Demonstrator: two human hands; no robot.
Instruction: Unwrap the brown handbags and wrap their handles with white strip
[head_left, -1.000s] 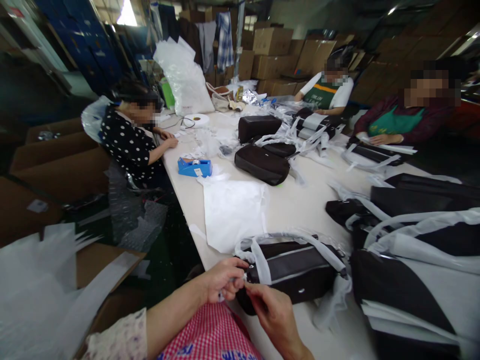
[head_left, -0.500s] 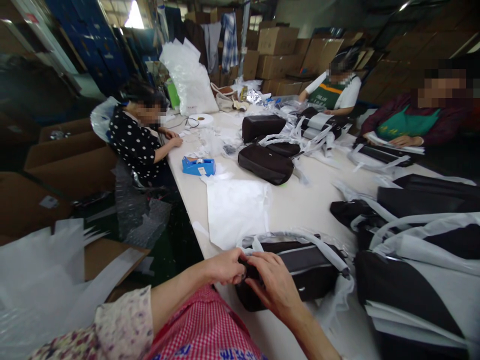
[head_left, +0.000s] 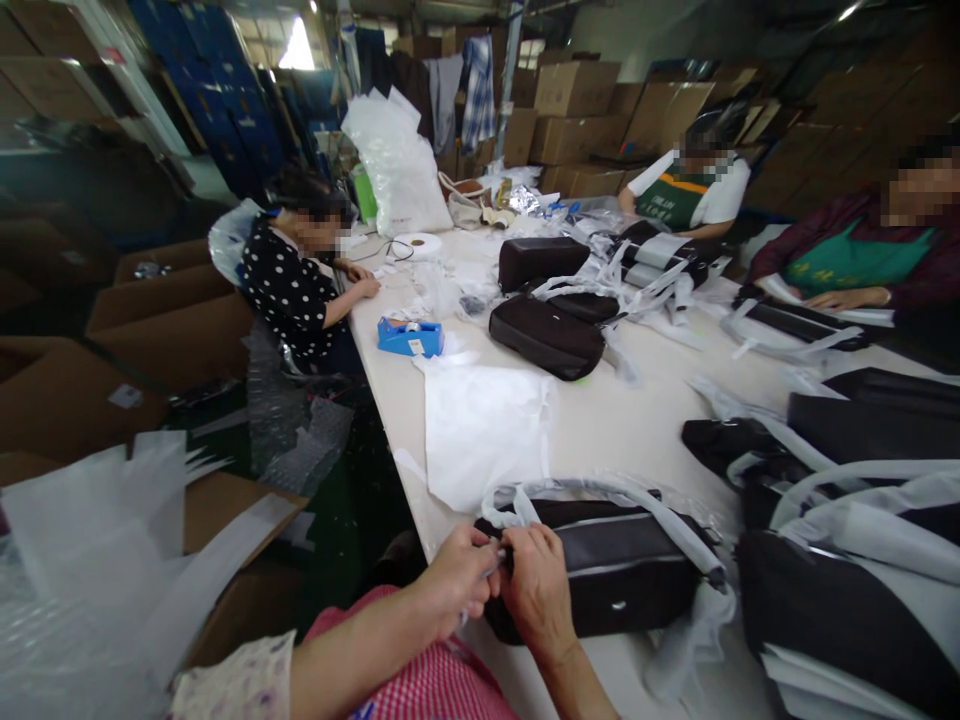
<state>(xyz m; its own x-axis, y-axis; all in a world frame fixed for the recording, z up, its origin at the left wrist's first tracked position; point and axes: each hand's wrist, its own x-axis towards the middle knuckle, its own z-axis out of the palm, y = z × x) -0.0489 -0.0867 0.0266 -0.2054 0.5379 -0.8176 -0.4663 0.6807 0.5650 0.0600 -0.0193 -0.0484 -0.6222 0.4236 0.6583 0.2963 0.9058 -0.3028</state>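
A black handbag (head_left: 630,575) lies on its side at the table's near edge, its long handle (head_left: 637,497) wrapped in pale tissue-like material. At the bag's left end my left hand (head_left: 459,578) is closed, with thumb and fingers pinched together. My right hand (head_left: 537,588) meets it there, its fingers bent down over the end of the bag and closed. Between the fingertips shows a small pale bit, too small to name. A white sheet (head_left: 487,430) lies flat just beyond the bag.
A blue tape dispenser (head_left: 410,338) stands by the table's left edge. More black bags (head_left: 547,335) lie mid-table, and others (head_left: 840,590) are heaped at right. Three people sit around the table (head_left: 637,400). Cardboard boxes (head_left: 172,335) and white wrapping sheets (head_left: 97,530) are at left.
My right hand has turned more upright and its fingers have curled in. My left hand has shifted slightly down and left, still at the bag's end. The view has swung a little left.
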